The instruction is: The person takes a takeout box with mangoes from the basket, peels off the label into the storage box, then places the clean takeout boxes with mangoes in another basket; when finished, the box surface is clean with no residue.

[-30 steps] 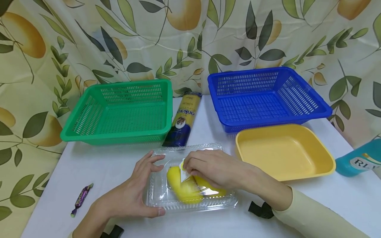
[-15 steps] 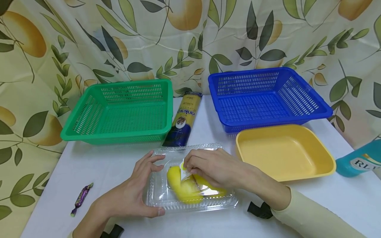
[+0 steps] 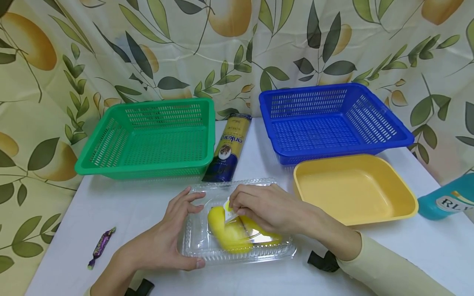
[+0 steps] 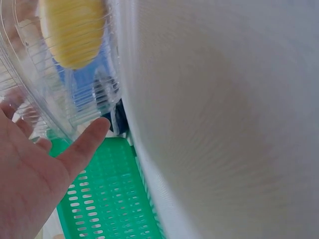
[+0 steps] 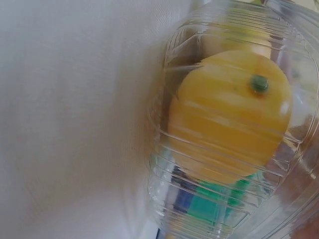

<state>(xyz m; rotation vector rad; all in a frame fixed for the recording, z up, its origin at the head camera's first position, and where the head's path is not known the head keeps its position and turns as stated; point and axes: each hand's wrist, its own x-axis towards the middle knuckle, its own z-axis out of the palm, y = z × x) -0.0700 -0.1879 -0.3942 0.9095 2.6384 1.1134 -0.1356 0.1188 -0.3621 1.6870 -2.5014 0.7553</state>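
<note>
A clear plastic clamshell container [image 3: 195, 242] lies on the white table, with yellow fruit [image 3: 235, 238] inside. My left hand [image 3: 163, 240] holds its left end, thumb at the near edge and fingers spread along the far left side. Curled fingers of my right hand [image 3: 268, 207] pinch a small white label with yellow print [image 3: 228, 216] on the lid; its right part is hidden by the fingers. Through the container wall, the right wrist view shows a round yellow-orange fruit [image 5: 224, 119] with a green stem end. The left wrist view shows the thumb [image 4: 87, 144] against the container.
Behind stand a green basket [image 3: 148, 172] and a blue basket [image 3: 333, 152], with a pasta packet [image 3: 229, 148] between them. A yellow tub [image 3: 355, 197] and a teal bottle [image 3: 446, 201] are at right. A purple wrapped candy [image 3: 101, 248] lies at left.
The right hand has shifted very slightly to the right, still pinching the label. The left hand and the container stay in place.
</note>
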